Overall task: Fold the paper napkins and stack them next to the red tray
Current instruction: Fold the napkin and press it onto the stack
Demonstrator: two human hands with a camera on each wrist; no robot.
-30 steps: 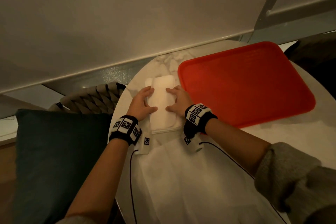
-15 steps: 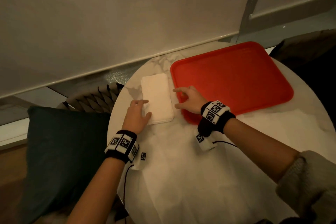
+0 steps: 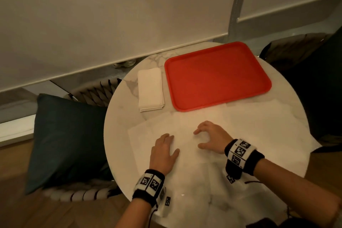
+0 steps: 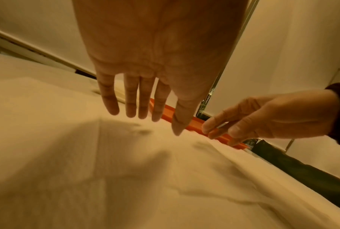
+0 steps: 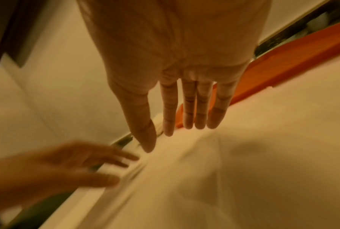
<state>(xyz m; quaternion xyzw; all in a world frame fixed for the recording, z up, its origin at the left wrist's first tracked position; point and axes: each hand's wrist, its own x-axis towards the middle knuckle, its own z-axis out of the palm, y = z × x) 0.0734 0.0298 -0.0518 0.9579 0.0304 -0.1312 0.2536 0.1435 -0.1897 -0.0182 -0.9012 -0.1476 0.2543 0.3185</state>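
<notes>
Reaching for the next flat white paper napkin (image 3: 212, 126) at about six o'clock on the round white marble table (image 3: 118, 135), I hold my left hand (image 3: 163, 152) flat with straight fingers and my right hand (image 3: 211, 138) loosely spread. Neither holds anything. The neat stack of folded white napkins (image 3: 150, 89) sits just beside the red plastic tray (image 3: 216, 76), at its nine o'clock. Next I think I must grab an edge and fold it over.
</notes>
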